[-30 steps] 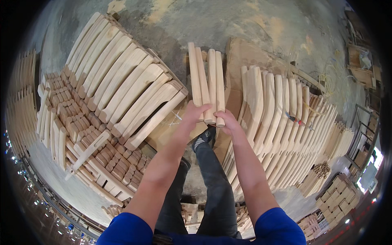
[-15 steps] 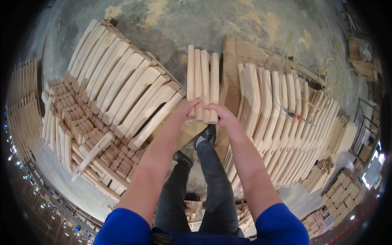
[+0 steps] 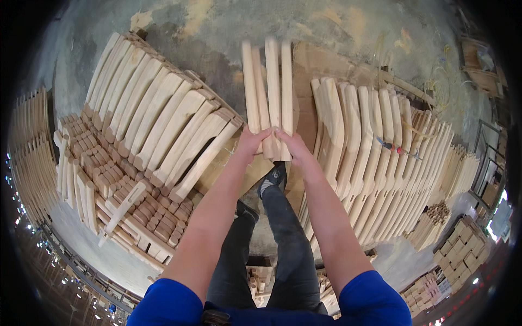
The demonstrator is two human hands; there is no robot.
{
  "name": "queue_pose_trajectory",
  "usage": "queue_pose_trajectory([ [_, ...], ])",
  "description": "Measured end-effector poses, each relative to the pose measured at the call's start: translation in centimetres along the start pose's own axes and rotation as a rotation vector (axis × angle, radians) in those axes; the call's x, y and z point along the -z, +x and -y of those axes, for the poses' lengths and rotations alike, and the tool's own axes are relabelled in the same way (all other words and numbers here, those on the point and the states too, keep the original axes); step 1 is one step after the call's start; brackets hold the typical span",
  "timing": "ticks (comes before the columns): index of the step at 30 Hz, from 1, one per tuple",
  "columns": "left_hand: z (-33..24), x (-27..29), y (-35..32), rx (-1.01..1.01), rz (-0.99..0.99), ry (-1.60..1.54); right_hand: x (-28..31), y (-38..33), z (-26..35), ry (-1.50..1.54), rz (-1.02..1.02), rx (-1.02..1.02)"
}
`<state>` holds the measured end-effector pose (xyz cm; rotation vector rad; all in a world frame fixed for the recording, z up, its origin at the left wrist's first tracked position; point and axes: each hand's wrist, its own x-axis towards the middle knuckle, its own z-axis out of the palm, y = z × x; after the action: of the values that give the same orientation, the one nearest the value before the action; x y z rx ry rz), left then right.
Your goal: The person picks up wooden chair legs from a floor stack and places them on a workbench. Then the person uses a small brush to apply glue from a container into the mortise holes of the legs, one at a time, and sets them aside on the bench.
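Note:
Several pale wooden bars with rounded ends stretch away from me in a bundle between my hands. My left hand is closed around the near end on the left side, and my right hand grips the near end on the right. Both thumbs lie across the top, almost meeting in the middle. At their far ends the bars fan apart, with gaps between them; the tips are blurred. My fingers underneath are hidden.
To the left rises a large stack of shaped wooden pieces, beside rows of rounded block ends. More curved wooden parts stand in rows at right, with a red-and-blue tool on top. Cardboard lies on the concrete floor.
The bars' far ends have moved farther away and spread apart, where they lay closer together before. My hands keep their hold at the near ends, the left slightly farther out.

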<state>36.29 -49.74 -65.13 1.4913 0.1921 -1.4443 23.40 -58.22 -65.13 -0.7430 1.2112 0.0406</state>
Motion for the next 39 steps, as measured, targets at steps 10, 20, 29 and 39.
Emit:
queue_pose_trajectory([
  [10,-1.2,-1.2,-1.7,-0.077,-0.076,0.040,0.3,-1.3,-2.2,0.242,0.116,0.087],
  [20,-6.4,-0.3,0.8,0.400,0.024,-0.088,-0.3,-0.9,3.3,0.582,0.259,-0.318],
  [29,-4.3,-4.1,-23.8,0.696,0.124,-0.033,3.0,-26.0,1.8,0.607,0.493,-0.440],
  [39,-16.0,-9.7,-31.3,0.751,0.307,0.191,2.8,-33.0,10.6,0.239,0.351,-0.383],
])
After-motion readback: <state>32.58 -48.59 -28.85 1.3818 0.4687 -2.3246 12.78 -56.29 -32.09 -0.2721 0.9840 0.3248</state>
